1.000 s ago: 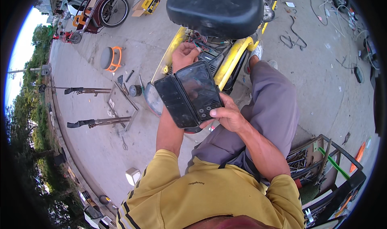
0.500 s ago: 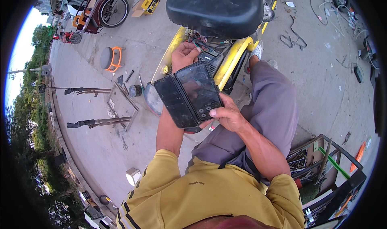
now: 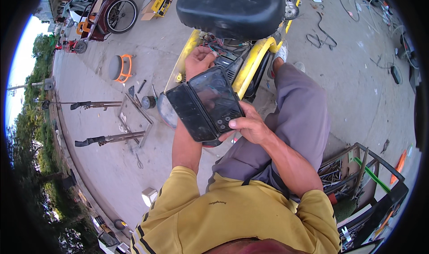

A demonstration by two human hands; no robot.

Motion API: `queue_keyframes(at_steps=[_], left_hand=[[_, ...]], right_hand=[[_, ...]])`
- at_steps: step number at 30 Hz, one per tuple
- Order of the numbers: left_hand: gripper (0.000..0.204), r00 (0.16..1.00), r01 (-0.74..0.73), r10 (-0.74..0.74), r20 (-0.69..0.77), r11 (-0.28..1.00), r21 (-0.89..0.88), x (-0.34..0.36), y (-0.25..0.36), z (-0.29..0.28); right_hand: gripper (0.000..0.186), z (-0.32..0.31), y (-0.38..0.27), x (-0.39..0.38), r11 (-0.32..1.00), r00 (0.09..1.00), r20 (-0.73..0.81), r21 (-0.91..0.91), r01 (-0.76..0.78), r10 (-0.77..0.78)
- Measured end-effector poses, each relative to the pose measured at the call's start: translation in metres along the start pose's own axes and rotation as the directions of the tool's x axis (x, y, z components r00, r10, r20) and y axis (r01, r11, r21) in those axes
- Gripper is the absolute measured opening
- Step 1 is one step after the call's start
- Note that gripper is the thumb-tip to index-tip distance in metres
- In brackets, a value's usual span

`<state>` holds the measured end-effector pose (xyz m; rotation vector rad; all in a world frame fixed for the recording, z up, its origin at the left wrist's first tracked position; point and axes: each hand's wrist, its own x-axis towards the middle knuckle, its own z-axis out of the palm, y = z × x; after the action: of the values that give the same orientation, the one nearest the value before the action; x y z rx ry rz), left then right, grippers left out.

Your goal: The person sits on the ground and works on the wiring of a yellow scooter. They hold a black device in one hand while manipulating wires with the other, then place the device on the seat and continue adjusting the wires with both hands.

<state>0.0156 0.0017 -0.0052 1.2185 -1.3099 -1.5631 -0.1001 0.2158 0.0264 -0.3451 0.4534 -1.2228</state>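
My right hand [image 3: 251, 123] grips the lower right corner of a black handheld device in an open folding case [image 3: 216, 97]. Its thumb lies near several round grey buttons; the device's dark glossy panel shows reflections. Beyond the device, my left hand [image 3: 199, 62] is closed, thumb against fingers, next to thin coloured wires [image 3: 219, 43] in the open bay of a yellow-framed vehicle [image 3: 254, 64]. What those fingers hold is too small to tell. The device covers part of my left forearm. Over the bay sits a black seat [image 3: 230, 10]. A dark battery-like box [image 3: 225, 62] lies inside the bay.
Leftward on the concrete are a round stool with orange legs [image 3: 120, 68], a roll of black tape [image 3: 148, 102] and a metal frame with two handles [image 3: 134, 120]. A metal rack of tools [image 3: 357, 178] stands at right. Black cable [image 3: 322, 39] lies at upper right.
The whole scene has shifted slightly in view. Both hands keep nearly the same pose, and the device stays in my right hand.
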Motion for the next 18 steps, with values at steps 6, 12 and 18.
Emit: queue_keyframes(at_steps=[6, 12, 18], left_hand=[[0.015, 1.000, -0.006, 0.006, 0.002, 1.000, -0.009, 0.0009, -0.0011, -0.0001], [0.015, 1.000, 0.001, -0.001, 0.010, 1.000, -0.017, 0.0027, -0.0036, -0.0019], [0.017, 1.000, -0.008, 0.008, 0.004, 1.000, 0.005, 0.0022, -0.0036, -0.0019]], right_hand=[[0.064, -0.0022, 0.0008, 0.0006, 1.000, 1.000, 0.009, -0.010, 0.007, -0.007], [0.064, -0.0028, 0.0004, 0.0002, 1.000, 1.000, 0.012, -0.022, -0.002, 0.003], [0.063, -0.0022, -0.0004, -0.0003, 1.000, 1.000, 0.014, -0.018, -0.005, 0.005]])
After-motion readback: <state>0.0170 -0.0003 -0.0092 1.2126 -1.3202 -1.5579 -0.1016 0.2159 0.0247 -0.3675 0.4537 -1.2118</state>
